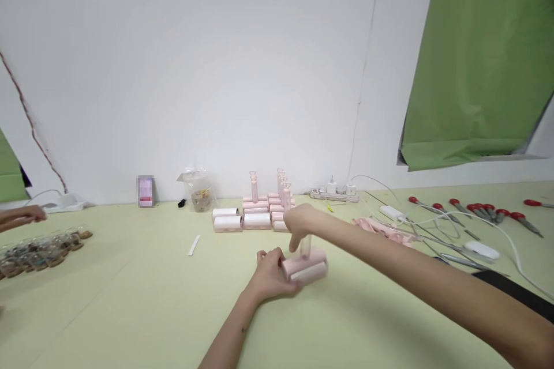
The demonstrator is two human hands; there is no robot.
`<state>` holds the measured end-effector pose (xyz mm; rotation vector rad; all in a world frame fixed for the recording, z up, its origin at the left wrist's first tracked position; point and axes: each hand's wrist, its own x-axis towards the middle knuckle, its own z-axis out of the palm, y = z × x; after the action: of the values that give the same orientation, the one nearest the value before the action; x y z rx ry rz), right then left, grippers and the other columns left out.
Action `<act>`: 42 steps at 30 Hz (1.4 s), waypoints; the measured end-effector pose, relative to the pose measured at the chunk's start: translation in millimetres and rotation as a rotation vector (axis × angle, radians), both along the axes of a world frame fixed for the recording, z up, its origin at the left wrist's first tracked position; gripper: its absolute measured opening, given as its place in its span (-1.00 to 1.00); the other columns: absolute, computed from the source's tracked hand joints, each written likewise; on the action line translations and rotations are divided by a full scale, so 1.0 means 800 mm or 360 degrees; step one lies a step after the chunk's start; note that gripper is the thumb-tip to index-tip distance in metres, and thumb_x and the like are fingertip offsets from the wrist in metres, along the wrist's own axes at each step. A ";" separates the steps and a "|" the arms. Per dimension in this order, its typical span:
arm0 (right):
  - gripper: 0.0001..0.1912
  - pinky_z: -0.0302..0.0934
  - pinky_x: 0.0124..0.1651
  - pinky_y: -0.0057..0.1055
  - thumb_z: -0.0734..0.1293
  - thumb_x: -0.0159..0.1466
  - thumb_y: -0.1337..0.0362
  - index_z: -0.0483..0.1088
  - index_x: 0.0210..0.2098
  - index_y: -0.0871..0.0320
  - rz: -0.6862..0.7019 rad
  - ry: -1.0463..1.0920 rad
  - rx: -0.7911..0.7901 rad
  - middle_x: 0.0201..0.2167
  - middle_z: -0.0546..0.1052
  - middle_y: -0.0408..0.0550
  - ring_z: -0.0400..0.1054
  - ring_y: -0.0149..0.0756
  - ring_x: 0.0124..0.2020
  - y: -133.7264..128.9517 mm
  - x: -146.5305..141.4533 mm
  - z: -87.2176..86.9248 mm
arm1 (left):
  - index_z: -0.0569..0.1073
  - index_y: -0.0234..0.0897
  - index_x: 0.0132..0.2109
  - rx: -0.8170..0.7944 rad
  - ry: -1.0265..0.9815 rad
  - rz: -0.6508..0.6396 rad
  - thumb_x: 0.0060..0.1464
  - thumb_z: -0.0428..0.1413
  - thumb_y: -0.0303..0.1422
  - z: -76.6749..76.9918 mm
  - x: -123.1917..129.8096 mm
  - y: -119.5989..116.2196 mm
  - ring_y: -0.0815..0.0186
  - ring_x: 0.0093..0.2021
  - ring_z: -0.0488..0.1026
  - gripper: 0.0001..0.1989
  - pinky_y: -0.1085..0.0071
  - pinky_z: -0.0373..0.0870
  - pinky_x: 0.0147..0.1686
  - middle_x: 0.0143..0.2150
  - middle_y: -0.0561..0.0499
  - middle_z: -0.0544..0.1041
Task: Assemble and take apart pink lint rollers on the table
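A pale pink lint roller [306, 268] stands on the table, its clear pink handle pointing up. At the roller's left end, my left hand [273, 275] is closed round it, thumb along the near lower edge. My right hand [298, 223] reaches across from the right and is curled at the top of the handle, which it largely covers; its fingers are partly hidden and blurred. Just behind are several white paper rolls [228, 223] and several more pink rollers [255, 206], some with upright handles.
A white strip [194, 245] and a clear plastic bag [200, 193] lie left. At right are pink pieces [383, 230], cables, a power strip [334, 195] and red-handled tools [478, 210]. Another person's hand [23, 216] is over small glass jars [38, 253] at far left.
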<state>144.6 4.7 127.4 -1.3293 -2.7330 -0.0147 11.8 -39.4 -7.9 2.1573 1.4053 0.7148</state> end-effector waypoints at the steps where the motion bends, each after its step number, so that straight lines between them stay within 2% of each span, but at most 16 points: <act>1: -0.61 0.11 -0.58 -0.38 0.40 -0.23 -0.04 0.25 -0.77 0.12 -0.0024 0.0081 -0.0048 -0.81 0.25 -0.20 0.27 -0.28 -0.65 -0.005 0.011 0.015 | 0.19 -0.21 -0.32 -0.0090 -0.0035 -0.0059 -0.30 0.14 -0.13 0.001 -0.006 0.001 0.15 -0.18 0.19 -0.60 0.36 0.17 -0.27 -0.33 0.04 0.28; 2: -0.60 0.10 -0.58 -0.40 0.37 -0.20 -0.08 0.27 -0.72 0.13 -0.0045 0.0206 -0.0081 -0.78 0.26 -0.20 0.26 -0.30 -0.65 -0.010 0.024 0.028 | 0.21 -0.20 -0.28 -0.0189 -0.0065 -0.0122 -0.30 0.15 -0.14 0.002 -0.013 0.003 0.15 -0.14 0.18 -0.58 0.36 0.20 -0.26 -0.30 0.04 0.29; 4: -0.56 0.11 -0.56 -0.42 0.21 0.00 -0.14 0.30 -0.56 0.14 -0.0098 0.0556 -0.0097 -0.68 0.29 -0.18 0.26 -0.34 -0.61 -0.020 0.050 0.043 | 0.21 -0.18 -0.15 -0.0349 -0.0118 -0.0189 -0.38 0.22 -0.17 0.005 -0.022 0.007 0.11 -0.06 0.16 -0.41 0.31 0.21 -0.17 -0.20 0.01 0.31; 6: -0.52 0.17 -0.48 -0.41 -0.01 0.17 -0.09 0.27 -0.40 0.15 -0.0131 0.0983 -0.0109 -0.58 0.30 -0.16 0.27 -0.36 -0.53 -0.028 0.071 0.040 | 0.10 -0.19 0.02 -0.0364 -0.0242 -0.0156 -0.48 0.28 -0.20 0.014 -0.022 0.010 0.08 0.04 0.10 -0.15 0.24 0.14 -0.04 -0.03 -0.07 0.25; 8: -0.53 0.21 -0.37 -0.40 -0.11 0.23 -0.01 0.23 -0.32 0.16 -0.0114 0.1270 -0.0118 -0.48 0.31 -0.13 0.30 -0.36 -0.42 -0.034 0.084 0.024 | -0.04 -0.21 0.13 -0.0232 -0.0477 -0.0098 -0.45 0.28 -0.22 0.028 -0.012 0.013 0.09 0.12 0.03 -0.02 0.23 0.03 0.05 0.10 -0.14 0.12; 9: -0.57 0.21 -0.32 -0.40 -0.08 0.23 0.00 0.23 -0.30 0.15 -0.0091 0.1397 -0.0140 -0.43 0.32 -0.11 0.30 -0.35 -0.37 -0.035 0.087 0.013 | -0.07 -0.21 0.13 -0.0153 -0.0608 -0.0096 -0.39 0.26 -0.22 0.037 -0.004 0.014 0.12 0.13 0.03 -0.05 0.25 0.01 0.06 0.12 -0.15 0.10; 11: -0.67 0.20 -0.26 -0.40 0.10 0.18 0.00 0.25 -0.30 0.12 -0.0054 0.1667 -0.0210 -0.38 0.35 -0.11 0.29 -0.33 -0.30 -0.037 0.087 -0.008 | 0.03 -0.23 0.08 -0.0058 -0.0824 -0.0170 -0.30 0.23 -0.25 0.054 0.020 0.016 0.17 0.10 0.11 -0.21 0.28 0.06 0.03 0.08 -0.15 0.17; 14: -0.71 0.20 -0.29 -0.40 0.26 0.09 0.03 0.29 -0.35 0.11 -0.0011 0.1917 -0.0348 -0.40 0.40 -0.12 0.30 -0.31 -0.33 -0.038 0.077 -0.030 | 0.21 -0.27 -0.14 -0.0169 -0.1115 -0.0409 -0.28 0.17 -0.39 0.070 0.057 0.021 0.26 -0.14 0.32 -0.53 0.37 0.23 -0.16 -0.20 -0.05 0.38; 16: -0.72 0.22 -0.29 -0.39 0.25 0.10 0.03 0.30 -0.37 0.12 0.0025 0.1912 -0.0385 -0.39 0.44 -0.09 0.33 -0.28 -0.30 -0.039 0.070 -0.039 | 0.29 -0.31 -0.36 -0.0349 -0.1295 -0.0541 -0.25 0.04 -0.44 0.071 0.076 0.024 0.36 -0.42 0.36 -0.82 0.46 0.27 -0.41 -0.49 0.05 0.39; 17: -0.73 0.23 -0.27 -0.38 0.26 0.11 0.04 0.30 -0.37 0.12 0.0038 0.1899 -0.0384 -0.38 0.46 -0.08 0.34 -0.26 -0.29 -0.040 0.067 -0.042 | 0.28 -0.32 -0.48 -0.0424 -0.1350 -0.0569 -0.26 -0.02 -0.45 0.068 0.083 0.026 0.42 -0.57 0.30 -0.94 0.51 0.22 -0.55 -0.62 0.09 0.33; 20: -0.74 0.22 -0.21 -0.37 0.27 0.10 0.05 0.33 -0.36 0.13 0.0019 0.1805 -0.0272 -0.37 0.47 -0.08 0.36 -0.26 -0.28 -0.042 0.064 -0.047 | 0.18 -0.28 -0.68 -0.0514 -0.1404 -0.0524 -0.32 -0.10 -0.46 0.059 0.092 0.029 0.54 -0.78 0.03 -0.91 0.56 -0.04 -0.75 -0.80 0.19 0.12; 22: -0.73 0.23 -0.21 -0.37 0.27 0.10 0.06 0.34 -0.35 0.13 -0.0013 0.1740 -0.0210 -0.36 0.47 -0.08 0.36 -0.28 -0.30 -0.043 0.065 -0.048 | 0.17 -0.27 -0.69 -0.0542 -0.1451 -0.0476 -0.37 -0.12 -0.45 0.055 0.093 0.029 0.55 -0.80 0.00 -0.93 0.56 -0.10 -0.78 -0.82 0.21 0.08; 28: -0.76 0.23 -0.23 -0.36 0.24 0.14 0.09 0.34 -0.32 0.10 -0.0026 0.1568 -0.0206 -0.33 0.46 -0.09 0.36 -0.28 -0.32 -0.045 0.069 -0.043 | 0.19 -0.28 -0.72 -0.0613 -0.1490 -0.0459 -0.41 -0.13 -0.45 0.057 0.092 0.029 0.56 -0.80 0.01 -0.92 0.56 -0.09 -0.77 -0.84 0.21 0.10; 33: -0.83 0.20 -0.32 -0.41 0.21 0.16 0.14 0.28 -0.42 0.12 0.0027 0.1482 -0.0269 -0.46 0.39 -0.16 0.31 -0.34 -0.39 -0.043 0.072 -0.043 | 0.21 -0.29 -0.74 -0.0628 -0.1488 -0.0454 -0.42 -0.13 -0.46 0.055 0.092 0.031 0.55 -0.81 0.03 -0.91 0.56 -0.09 -0.79 -0.87 0.20 0.10; 39: -0.68 0.15 -0.38 -0.43 0.28 0.08 0.12 0.07 -0.60 0.12 0.0172 0.1398 -0.0424 -0.58 0.26 -0.22 0.19 -0.41 -0.50 -0.016 0.060 -0.040 | 0.22 -0.29 -0.72 -0.0627 -0.1500 -0.0443 -0.43 -0.12 -0.47 0.050 0.092 0.032 0.53 -0.81 0.04 -0.93 0.56 -0.08 -0.80 -0.84 0.19 0.13; 42: -0.75 0.16 -0.35 -0.43 0.27 0.10 0.11 0.16 -0.51 0.13 0.0326 0.1319 -0.0520 -0.50 0.30 -0.18 0.22 -0.39 -0.44 -0.008 0.051 -0.037 | 0.21 -0.29 -0.73 -0.0633 -0.1479 -0.0418 -0.42 -0.13 -0.47 0.049 0.092 0.032 0.53 -0.80 0.05 -0.92 0.55 -0.07 -0.79 -0.84 0.17 0.12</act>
<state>185.2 -1.7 97.6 -0.8167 -2.1620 0.8270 85.3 -14.2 31.7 1.3503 0.6717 1.0334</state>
